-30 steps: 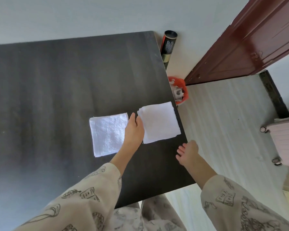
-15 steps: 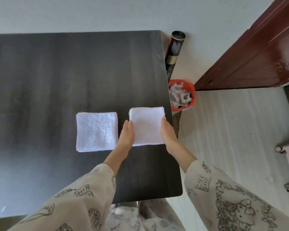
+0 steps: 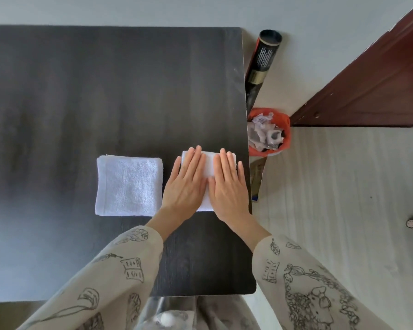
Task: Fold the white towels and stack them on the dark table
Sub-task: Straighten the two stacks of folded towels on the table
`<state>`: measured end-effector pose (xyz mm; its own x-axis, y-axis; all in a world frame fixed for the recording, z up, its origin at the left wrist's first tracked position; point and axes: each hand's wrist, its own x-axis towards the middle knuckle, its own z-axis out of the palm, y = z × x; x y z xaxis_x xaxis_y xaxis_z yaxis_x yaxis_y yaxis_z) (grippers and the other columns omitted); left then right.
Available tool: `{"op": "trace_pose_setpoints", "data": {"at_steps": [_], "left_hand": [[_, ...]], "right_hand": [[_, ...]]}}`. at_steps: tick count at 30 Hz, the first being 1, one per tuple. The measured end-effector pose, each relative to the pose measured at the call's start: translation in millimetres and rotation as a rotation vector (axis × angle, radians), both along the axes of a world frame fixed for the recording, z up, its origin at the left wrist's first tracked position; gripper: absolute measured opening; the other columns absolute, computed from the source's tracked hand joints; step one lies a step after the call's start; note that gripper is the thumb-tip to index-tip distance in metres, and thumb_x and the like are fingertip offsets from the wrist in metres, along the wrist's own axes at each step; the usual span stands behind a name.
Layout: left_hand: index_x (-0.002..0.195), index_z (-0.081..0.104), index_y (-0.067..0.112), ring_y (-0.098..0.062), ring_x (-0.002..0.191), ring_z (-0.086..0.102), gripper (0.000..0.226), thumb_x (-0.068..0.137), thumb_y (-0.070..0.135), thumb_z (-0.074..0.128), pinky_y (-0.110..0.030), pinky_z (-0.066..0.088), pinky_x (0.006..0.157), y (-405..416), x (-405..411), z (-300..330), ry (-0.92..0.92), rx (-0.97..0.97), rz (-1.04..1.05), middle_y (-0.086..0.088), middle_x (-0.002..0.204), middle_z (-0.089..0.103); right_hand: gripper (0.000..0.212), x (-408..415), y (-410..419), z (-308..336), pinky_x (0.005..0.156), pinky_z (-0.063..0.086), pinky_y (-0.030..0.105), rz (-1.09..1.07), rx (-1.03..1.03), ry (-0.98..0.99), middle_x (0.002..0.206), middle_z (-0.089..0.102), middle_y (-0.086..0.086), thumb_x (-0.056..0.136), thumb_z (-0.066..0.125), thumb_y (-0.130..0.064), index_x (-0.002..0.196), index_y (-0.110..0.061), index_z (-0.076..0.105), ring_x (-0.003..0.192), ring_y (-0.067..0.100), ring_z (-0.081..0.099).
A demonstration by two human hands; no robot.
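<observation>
Your left hand (image 3: 186, 184) and your right hand (image 3: 228, 186) lie side by side, palms down and fingers straight, pressing flat on a small folded white terry towel (image 3: 209, 167) near the right edge of the dark wood-grain table (image 3: 105, 91); neither hand grips anything. A second folded white square towel (image 3: 128, 186) lies just to the left, apart from the first and not stacked. On the floor beyond the table's right edge stand an orange waste bin full of scraps (image 3: 270, 133) and a black cardboard tube (image 3: 262, 60).
</observation>
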<state>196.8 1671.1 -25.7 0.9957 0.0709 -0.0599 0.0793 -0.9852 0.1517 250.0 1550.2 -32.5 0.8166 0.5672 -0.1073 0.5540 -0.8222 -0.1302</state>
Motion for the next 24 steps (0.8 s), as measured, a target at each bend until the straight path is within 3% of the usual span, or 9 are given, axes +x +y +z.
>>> {"op": "trace_pose_setpoints", "data": {"at_steps": [2,4,11,16,20,22,24], "left_hand": [[0.140,0.024,-0.005,-0.032,0.141,0.015,0.052,0.101,0.025,0.009,-0.047,0.022,0.113,1.4,-0.2,-6.5,-0.014,-0.041,-0.010,-0.022,0.149,0.026],[0.141,0.018,-0.006,-0.031,0.142,0.008,0.052,0.101,0.025,0.009,-0.046,0.018,0.114,1.3,-2.7,-12.3,-0.025,-0.099,-0.019,-0.023,0.150,0.021],[0.142,0.010,-0.005,-0.028,0.141,0.000,0.052,0.101,0.027,0.006,-0.051,0.014,0.112,-0.5,-1.1,-19.9,-0.012,-0.205,0.009,-0.024,0.150,0.014],[0.141,0.017,-0.005,-0.029,0.141,0.010,0.052,0.100,0.026,0.006,-0.052,0.016,0.112,-1.6,0.8,-9.1,0.022,-0.099,0.019,-0.022,0.149,0.022],[0.132,0.044,0.002,-0.028,0.135,0.034,0.049,0.096,0.025,0.021,-0.059,0.012,0.110,4.6,12.7,10.9,-0.019,-0.061,0.039,-0.012,0.140,0.046],[0.125,0.052,0.004,-0.027,0.126,0.048,0.045,0.094,0.024,0.026,-0.061,0.014,0.109,8.8,30.7,27.2,-0.060,-0.058,0.039,-0.009,0.125,0.059],[0.128,0.049,0.007,-0.026,0.120,0.052,0.042,0.097,0.026,0.028,-0.052,0.018,0.112,10.6,54.6,43.9,0.042,-0.110,0.020,-0.008,0.122,0.060]], "right_hand": [[0.058,1.9,-2.2,-5.9,0.112,0.022,0.042,0.009,0.024,0.002,0.148,0.034,0.015,0.101,0.007,-0.036,0.142,-0.005,0.032,0.138,0.030,0.031],[0.054,-0.4,-5.3,-12.4,0.113,0.022,0.041,0.027,0.045,-0.008,0.150,0.032,0.015,0.101,0.014,-0.035,0.143,-0.004,0.028,0.139,0.030,0.028],[0.055,-1.9,-5.5,-27.4,0.116,0.017,0.040,0.020,0.063,-0.020,0.151,0.029,0.015,0.099,0.031,-0.037,0.143,-0.004,0.032,0.142,0.028,0.016],[0.054,-0.1,-3.8,-14.2,0.113,0.021,0.043,0.012,0.036,0.010,0.150,0.033,0.013,0.098,0.028,-0.038,0.142,-0.007,0.035,0.140,0.029,0.027],[0.044,-0.1,-17.0,10.4,0.117,0.015,0.045,0.035,0.270,-0.028,0.146,0.040,0.010,0.095,0.039,-0.024,0.135,-0.009,0.045,0.139,0.025,0.029],[0.033,-6.3,-29.0,27.3,0.111,0.030,0.039,0.049,0.434,-0.038,0.130,0.057,0.008,0.091,0.047,-0.022,0.120,-0.011,0.059,0.125,0.022,0.045],[0.027,-15.6,-38.0,48.4,0.090,0.052,0.031,0.074,0.515,0.035,0.105,0.068,0.005,0.089,0.046,-0.024,0.101,-0.013,0.067,0.094,0.019,0.062]]}}
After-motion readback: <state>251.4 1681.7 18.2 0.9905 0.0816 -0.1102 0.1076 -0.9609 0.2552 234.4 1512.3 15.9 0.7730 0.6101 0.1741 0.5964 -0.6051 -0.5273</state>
